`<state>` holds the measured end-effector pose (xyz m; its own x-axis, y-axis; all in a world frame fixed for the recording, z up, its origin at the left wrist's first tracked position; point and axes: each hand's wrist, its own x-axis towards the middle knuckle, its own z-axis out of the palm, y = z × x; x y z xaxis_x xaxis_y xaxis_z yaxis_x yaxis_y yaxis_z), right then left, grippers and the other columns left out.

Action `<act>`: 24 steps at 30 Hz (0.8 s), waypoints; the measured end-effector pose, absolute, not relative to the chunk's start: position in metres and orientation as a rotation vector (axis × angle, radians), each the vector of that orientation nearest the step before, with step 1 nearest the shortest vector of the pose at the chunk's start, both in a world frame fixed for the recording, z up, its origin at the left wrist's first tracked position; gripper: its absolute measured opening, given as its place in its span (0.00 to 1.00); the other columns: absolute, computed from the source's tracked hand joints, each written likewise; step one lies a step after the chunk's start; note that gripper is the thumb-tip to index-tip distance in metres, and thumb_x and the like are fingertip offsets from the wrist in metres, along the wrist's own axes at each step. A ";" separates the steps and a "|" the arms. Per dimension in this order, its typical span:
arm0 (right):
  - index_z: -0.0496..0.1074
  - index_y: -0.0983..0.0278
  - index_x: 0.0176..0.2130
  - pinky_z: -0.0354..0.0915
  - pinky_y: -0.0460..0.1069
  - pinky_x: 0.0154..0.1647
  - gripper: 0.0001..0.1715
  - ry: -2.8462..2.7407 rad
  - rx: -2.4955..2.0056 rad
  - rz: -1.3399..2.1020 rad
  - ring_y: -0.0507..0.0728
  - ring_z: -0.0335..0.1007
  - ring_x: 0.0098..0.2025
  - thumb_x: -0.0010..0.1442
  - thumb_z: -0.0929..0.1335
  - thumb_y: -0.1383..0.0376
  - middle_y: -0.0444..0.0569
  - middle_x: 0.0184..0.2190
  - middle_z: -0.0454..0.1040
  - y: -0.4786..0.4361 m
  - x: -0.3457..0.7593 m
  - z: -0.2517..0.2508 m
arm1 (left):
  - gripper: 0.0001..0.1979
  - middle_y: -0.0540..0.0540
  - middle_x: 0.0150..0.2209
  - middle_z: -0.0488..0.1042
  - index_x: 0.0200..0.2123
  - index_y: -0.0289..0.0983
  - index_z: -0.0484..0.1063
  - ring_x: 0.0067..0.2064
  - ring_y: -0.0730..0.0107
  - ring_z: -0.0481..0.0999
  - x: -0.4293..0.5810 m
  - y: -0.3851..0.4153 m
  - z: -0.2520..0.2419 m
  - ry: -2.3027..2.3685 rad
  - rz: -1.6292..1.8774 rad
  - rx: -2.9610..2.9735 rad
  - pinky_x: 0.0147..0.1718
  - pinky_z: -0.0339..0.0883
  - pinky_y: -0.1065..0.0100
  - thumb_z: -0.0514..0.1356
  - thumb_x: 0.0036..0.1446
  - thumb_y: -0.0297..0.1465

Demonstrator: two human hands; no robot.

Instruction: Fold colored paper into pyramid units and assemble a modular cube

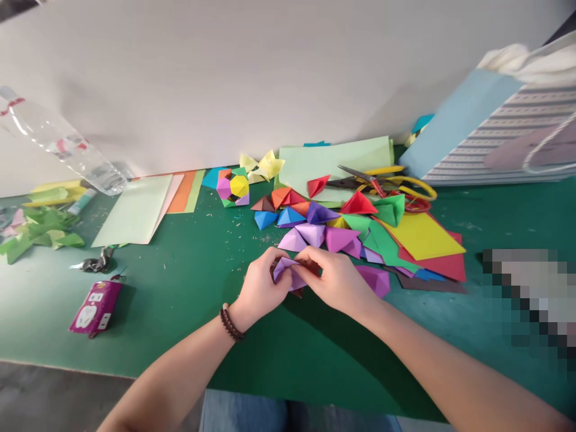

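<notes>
Between my two hands is a folded piece of light purple paper (284, 268), pinched at both sides just above the table. My left hand (263, 285), with a dark beaded bracelet on the wrist, closes its thumb and fingers on the left part. My right hand (339, 279) grips the right part with thumb and index finger. A bit of dark brown paper (297, 293) peeks out beneath. Just beyond lie folded lilac pieces (310, 233), a magenta-purple piece (342, 238) and blue pieces (265, 219). Another purple piece (374, 281) is partly covered by my right forearm.
Scissors (416, 187) lie among paper sheets at the back. A multicoloured paper ball (233, 187) stands left of them. Far left are a plastic bottle (76, 147), green scraps (42, 228) and a purple packet (95, 306). A striped paper bag (499, 126) stands right; a blurred object (535, 288) lies nearer.
</notes>
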<state>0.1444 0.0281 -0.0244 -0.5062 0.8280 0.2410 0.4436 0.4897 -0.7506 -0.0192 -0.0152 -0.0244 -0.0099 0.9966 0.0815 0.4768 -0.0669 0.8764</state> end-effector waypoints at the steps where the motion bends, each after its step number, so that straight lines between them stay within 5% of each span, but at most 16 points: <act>1: 0.69 0.61 0.33 0.67 0.47 0.27 0.04 -2.142 -1.049 0.837 0.55 0.77 0.28 0.62 0.66 0.67 0.45 0.28 0.79 0.028 0.145 -0.023 | 0.10 0.50 0.32 0.75 0.38 0.38 0.69 0.30 0.72 0.77 -0.019 -0.015 -0.023 1.553 1.013 1.633 0.29 0.69 0.72 0.56 0.52 0.22; 10: 0.69 0.61 0.32 0.64 0.46 0.24 0.06 -2.123 -1.012 0.785 0.55 0.75 0.27 0.61 0.66 0.70 0.45 0.27 0.78 0.028 0.143 -0.017 | 0.07 0.49 0.31 0.75 0.38 0.38 0.70 0.30 0.71 0.76 -0.021 -0.017 -0.025 1.567 1.044 1.742 0.29 0.69 0.70 0.55 0.57 0.24; 15: 0.68 0.61 0.32 0.66 0.47 0.25 0.06 -2.032 -0.971 0.737 0.55 0.76 0.28 0.63 0.65 0.67 0.46 0.28 0.78 0.032 0.147 -0.016 | 0.12 0.44 0.42 0.75 0.44 0.40 0.70 0.40 0.67 0.78 -0.043 -0.001 -0.009 1.562 1.251 1.689 0.37 0.73 0.66 0.48 0.65 0.28; 17: 0.68 0.61 0.33 0.66 0.47 0.26 0.05 -1.990 -0.960 0.728 0.55 0.76 0.27 0.63 0.65 0.66 0.46 0.28 0.78 0.034 0.148 -0.016 | 0.09 0.42 0.45 0.72 0.44 0.39 0.68 0.47 0.63 0.75 -0.057 0.021 0.003 1.830 1.402 1.723 0.44 0.72 0.61 0.53 0.63 0.32; 21: 0.67 0.61 0.31 0.66 0.47 0.25 0.06 -1.986 -0.947 0.675 0.55 0.76 0.26 0.62 0.65 0.66 0.46 0.27 0.78 0.035 0.147 -0.018 | 0.31 0.35 0.59 0.60 0.55 0.40 0.61 0.65 0.47 0.57 -0.080 0.079 0.018 2.370 1.358 1.731 0.61 0.56 0.47 0.67 0.50 0.38; 24: 0.67 0.61 0.31 0.66 0.47 0.25 0.06 -1.993 -0.939 0.669 0.55 0.76 0.26 0.62 0.65 0.68 0.45 0.26 0.78 0.036 0.147 -0.017 | 0.43 0.30 0.63 0.52 0.60 0.39 0.55 0.67 0.39 0.51 -0.086 0.111 0.013 2.519 1.224 1.578 0.62 0.51 0.42 0.71 0.44 0.42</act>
